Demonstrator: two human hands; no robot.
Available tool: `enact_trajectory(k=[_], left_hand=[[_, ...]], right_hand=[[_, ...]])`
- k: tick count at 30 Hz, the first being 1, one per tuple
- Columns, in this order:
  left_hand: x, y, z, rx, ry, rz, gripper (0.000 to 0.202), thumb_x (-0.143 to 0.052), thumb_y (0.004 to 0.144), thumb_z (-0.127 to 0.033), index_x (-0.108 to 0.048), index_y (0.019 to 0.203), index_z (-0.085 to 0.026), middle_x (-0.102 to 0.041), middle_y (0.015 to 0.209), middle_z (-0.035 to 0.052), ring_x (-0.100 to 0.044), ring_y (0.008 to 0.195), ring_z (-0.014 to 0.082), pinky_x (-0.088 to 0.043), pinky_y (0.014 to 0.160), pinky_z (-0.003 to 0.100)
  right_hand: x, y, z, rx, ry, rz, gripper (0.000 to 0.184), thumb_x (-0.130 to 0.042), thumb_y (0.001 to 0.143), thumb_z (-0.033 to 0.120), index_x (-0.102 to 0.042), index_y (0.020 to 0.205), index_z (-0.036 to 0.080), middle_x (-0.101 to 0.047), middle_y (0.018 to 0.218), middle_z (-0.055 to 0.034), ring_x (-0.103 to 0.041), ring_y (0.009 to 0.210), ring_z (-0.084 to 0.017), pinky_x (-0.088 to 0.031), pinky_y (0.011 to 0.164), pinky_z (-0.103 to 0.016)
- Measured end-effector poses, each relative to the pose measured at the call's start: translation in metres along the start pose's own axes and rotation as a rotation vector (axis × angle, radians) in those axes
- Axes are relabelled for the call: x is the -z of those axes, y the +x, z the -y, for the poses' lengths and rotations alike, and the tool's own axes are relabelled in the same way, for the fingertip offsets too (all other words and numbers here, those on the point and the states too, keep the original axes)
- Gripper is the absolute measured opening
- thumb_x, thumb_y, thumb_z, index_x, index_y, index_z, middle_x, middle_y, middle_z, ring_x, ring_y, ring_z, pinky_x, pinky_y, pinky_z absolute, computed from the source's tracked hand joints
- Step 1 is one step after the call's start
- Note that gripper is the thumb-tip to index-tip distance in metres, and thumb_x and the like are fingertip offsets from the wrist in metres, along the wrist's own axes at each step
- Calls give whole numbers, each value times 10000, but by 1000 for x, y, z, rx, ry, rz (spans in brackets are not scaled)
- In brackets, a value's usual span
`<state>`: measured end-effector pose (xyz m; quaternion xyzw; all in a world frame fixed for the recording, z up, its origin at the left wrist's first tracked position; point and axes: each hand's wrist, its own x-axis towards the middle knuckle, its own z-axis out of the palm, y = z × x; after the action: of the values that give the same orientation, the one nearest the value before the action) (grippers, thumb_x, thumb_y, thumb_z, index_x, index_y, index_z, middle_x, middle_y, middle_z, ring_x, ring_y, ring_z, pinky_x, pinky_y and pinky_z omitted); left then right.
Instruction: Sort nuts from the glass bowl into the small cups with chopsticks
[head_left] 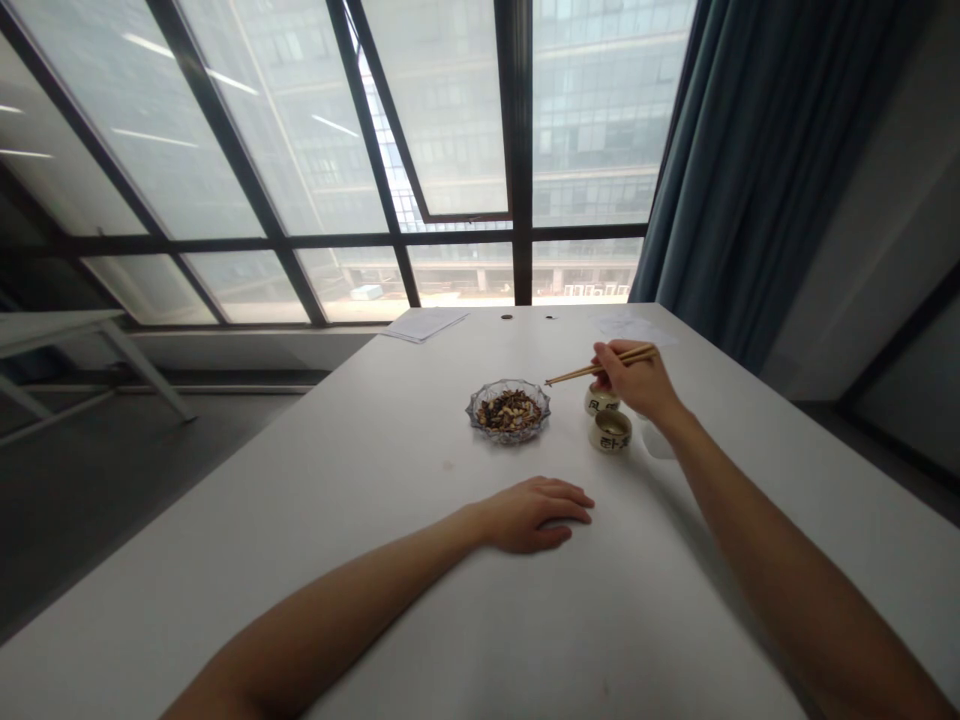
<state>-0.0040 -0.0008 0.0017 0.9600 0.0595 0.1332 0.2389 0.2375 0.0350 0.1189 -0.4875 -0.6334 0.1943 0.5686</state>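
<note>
Head view: our right hand point(628, 378) grips tan wooden chopsticks point(574, 375) by the round glass bowl point(507, 437) of brown bits point(512, 408) on our white desk point(337, 450); our left hand point(536, 515) lies open. We seem mid-pick; next needs steady tips.

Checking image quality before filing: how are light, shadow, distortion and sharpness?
In the head view, the window is pale and washed out, with streaky reflections upper left; the table carries a soft shadow beside the right arm; picture edges look dim and stretched; the chopsticks are fairly clear, the bits in the bowl less so.
</note>
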Motion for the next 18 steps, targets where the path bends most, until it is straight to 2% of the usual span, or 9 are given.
enact_trajectory(k=[4,9,13,18], left_hand=[[0,0,0,5,-7,-1,373,-539,975,-297,-608,1341,-277,-612,1444,84,-533,1378,237,-384,1186,388],[1,0,0,12,-8,5,374,-537,979,-305,-608,1346,-282,-609,1448,81,-532,1377,236,-385,1186,389],[1,0,-1,13,-4,12,374,-532,981,-308,-608,1346,-273,-605,1452,80,-525,1383,234,-381,1190,389],[2,0,-2,13,-7,15,381,-525,983,-302,-601,1355,-271,-602,1456,81,-528,1379,233,-382,1190,394]], right_hand=[[42,14,-1,-18,-119,-176,435,-634,902,553,-690,725,160,-682,585,-75,-646,456,-175,-544,432,-260],[85,23,-18,-123,-342,-348,323,-647,908,415,-681,703,167,-665,552,-76,-678,468,-216,-556,416,-279],[100,24,-24,-214,-403,-382,262,-652,896,309,-677,684,158,-669,548,-92,-685,464,-229,-558,413,-285],[101,22,-22,-278,-416,-392,217,-645,883,270,-670,700,157,-674,569,-98,-685,462,-239,-544,392,-294]])
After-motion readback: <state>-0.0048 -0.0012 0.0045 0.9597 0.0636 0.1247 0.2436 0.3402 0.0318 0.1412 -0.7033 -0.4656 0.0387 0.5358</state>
